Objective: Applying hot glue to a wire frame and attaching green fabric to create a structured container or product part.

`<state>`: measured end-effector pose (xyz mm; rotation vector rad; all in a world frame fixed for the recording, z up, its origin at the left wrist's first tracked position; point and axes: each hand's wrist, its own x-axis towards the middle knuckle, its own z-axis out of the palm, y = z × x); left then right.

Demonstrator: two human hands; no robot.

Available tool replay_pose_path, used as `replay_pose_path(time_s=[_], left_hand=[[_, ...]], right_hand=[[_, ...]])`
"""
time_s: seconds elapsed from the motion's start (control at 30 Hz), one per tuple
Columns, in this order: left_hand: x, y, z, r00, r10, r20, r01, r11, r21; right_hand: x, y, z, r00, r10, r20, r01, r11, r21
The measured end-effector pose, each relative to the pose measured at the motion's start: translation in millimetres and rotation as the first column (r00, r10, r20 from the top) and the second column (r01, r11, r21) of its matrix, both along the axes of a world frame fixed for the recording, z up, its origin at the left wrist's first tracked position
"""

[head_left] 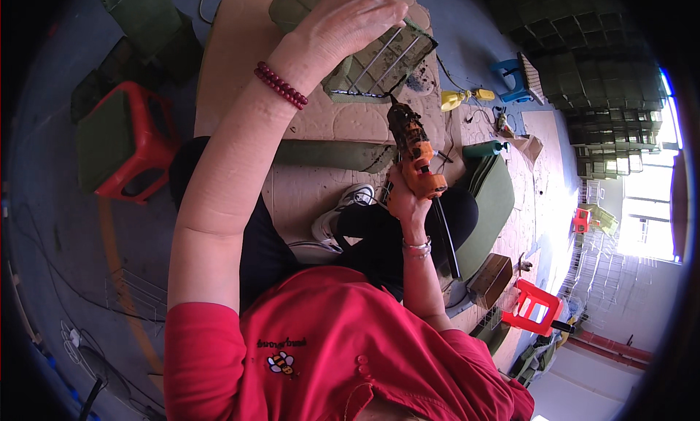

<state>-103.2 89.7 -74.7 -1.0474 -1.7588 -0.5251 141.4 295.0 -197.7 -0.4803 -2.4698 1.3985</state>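
My left hand (356, 18), with a dark red bead bracelet at its wrist, reaches across to the far side of a green fabric piece on a wire frame (379, 62). Its fingers are closed on the frame's upper edge. In my right hand (405, 201) is an orange glue gun (415, 147), its front half caked with dark residue. The gun's nozzle points up at the frame's near right corner, touching or very close to it. A dark glue stick sticks out of the gun's back end. Both pieces lie above a cardboard-covered work surface (361, 122).
A rolled green fabric piece (328, 155) lies at the work surface's near edge. To the right are a teal bottle (485, 149), a yellow tool (456, 100) and green panels (488, 209). Red stools (135, 144) stand on the left, and green frames (605, 71) are stacked far right.
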Motion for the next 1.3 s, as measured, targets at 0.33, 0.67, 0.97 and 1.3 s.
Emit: replay_pose_path(time_s=[0.33,0.67,0.97,1.3], left_hand=[[4.8,-7.2,17.7,0.999,-0.023,0.045,0.024,1.0,-0.018],[10.5,-12.1,29.0,0.986,-0.002,0.168,0.017,0.996,-0.091],[5.3,-14.5,16.6,0.998,-0.013,0.066,0.015,0.999,-0.034],[4.3,-11.4,11.0,0.997,-0.002,-0.073,0.005,0.999,0.047]], right_hand=[[-1.5,2.3,-14.1,0.997,-0.015,-0.071,0.016,1.0,0.011],[1.1,15.7,-9.2,0.973,0.174,0.15,-0.213,0.929,0.303],[-11.5,1.9,11.3,0.988,0.07,-0.138,-0.053,0.991,0.122],[-33.0,11.4,-0.3,0.954,0.07,-0.293,0.012,0.963,0.27]])
